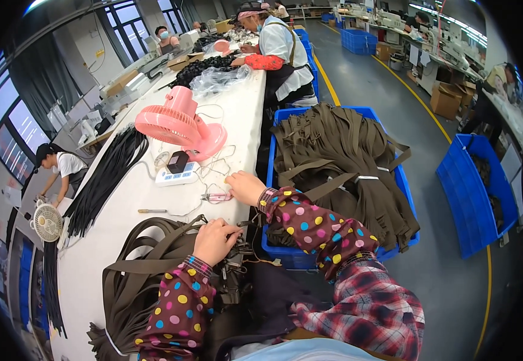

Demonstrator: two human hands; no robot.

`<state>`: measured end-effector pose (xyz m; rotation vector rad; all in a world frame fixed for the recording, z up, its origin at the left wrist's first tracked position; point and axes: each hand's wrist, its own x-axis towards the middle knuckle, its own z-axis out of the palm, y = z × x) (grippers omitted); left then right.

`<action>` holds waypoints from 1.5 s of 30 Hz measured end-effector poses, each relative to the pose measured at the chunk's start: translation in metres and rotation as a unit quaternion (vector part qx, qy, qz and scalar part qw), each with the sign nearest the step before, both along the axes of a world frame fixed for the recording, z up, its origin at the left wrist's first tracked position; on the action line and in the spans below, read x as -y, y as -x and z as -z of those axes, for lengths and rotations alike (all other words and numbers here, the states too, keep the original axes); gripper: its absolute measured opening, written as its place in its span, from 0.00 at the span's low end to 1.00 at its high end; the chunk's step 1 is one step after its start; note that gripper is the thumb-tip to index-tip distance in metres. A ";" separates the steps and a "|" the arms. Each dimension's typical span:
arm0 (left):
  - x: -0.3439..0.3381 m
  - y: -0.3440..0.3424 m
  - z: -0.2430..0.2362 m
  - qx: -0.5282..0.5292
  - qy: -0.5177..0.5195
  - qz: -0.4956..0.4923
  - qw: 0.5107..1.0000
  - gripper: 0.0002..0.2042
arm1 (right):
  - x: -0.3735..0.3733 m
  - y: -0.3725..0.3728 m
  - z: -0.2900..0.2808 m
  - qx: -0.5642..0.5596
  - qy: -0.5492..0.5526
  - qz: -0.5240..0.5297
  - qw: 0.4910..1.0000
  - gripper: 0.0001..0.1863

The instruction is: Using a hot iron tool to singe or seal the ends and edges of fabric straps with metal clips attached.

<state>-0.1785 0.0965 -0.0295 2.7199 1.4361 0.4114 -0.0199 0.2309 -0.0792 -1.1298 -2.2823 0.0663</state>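
Note:
My left hand rests with bent fingers over the strap ends at the table's near edge; thumb and forefinger come together, and what is between them is hidden. Under and beside it lies a looped bundle of olive-brown webbing straps. Dark metal clips hang from it over the edge. My right hand is at the table edge farther off, fingers curled. Pink-handled thread snips lie against its near side; whether the fingers grip them is not visible.
A blue crate right of the table holds olive-brown straps. On the table are a pink fan, a power strip, a pen and black straps. A person works farther along; another blue crate stands right.

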 end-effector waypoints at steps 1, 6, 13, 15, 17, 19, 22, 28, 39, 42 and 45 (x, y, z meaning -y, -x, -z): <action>0.000 -0.001 -0.001 0.000 -0.002 -0.001 1.000 0.06 | -0.001 0.001 0.000 0.000 -0.024 -0.007 1.000 0.15; 0.004 -0.001 -0.002 0.011 -0.012 0.018 1.000 0.05 | 0.007 0.018 -0.005 0.013 -0.003 -0.081 0.997 0.17; 0.006 0.003 0.005 0.016 0.014 0.000 1.000 0.06 | 0.000 0.028 -0.015 0.045 0.063 -0.129 0.989 0.20; 0.003 0.005 0.007 0.023 0.013 -0.003 1.000 0.06 | -0.004 0.026 -0.012 -0.027 0.002 -0.137 0.990 0.19; 0.003 0.006 0.004 0.013 0.004 -0.015 1.000 0.05 | 0.002 0.026 -0.033 -0.048 0.184 -0.117 0.975 0.19; -0.002 0.000 0.002 0.030 0.009 0.008 0.999 0.06 | -0.005 0.016 -0.024 -0.022 0.124 -0.055 0.991 0.19; 0.000 0.003 0.003 0.009 -0.001 -0.007 1.000 0.06 | -0.009 0.030 -0.012 -0.039 0.067 0.003 0.997 0.21; 0.006 -0.004 0.002 0.020 0.009 -0.002 1.000 0.06 | -0.053 0.033 -0.003 -0.282 0.185 0.058 0.940 0.23; 0.001 0.001 -0.003 0.078 0.023 -0.018 0.997 0.04 | 0.019 0.013 -0.015 -0.005 0.039 -0.054 0.998 0.25; -0.001 -0.001 0.000 0.080 0.042 -0.021 0.996 0.03 | 0.014 0.009 -0.011 0.002 0.040 -0.056 0.998 0.13; 0.000 0.000 0.002 0.068 0.041 -0.035 0.996 0.04 | 0.017 0.012 -0.015 0.025 0.034 -0.045 0.998 0.09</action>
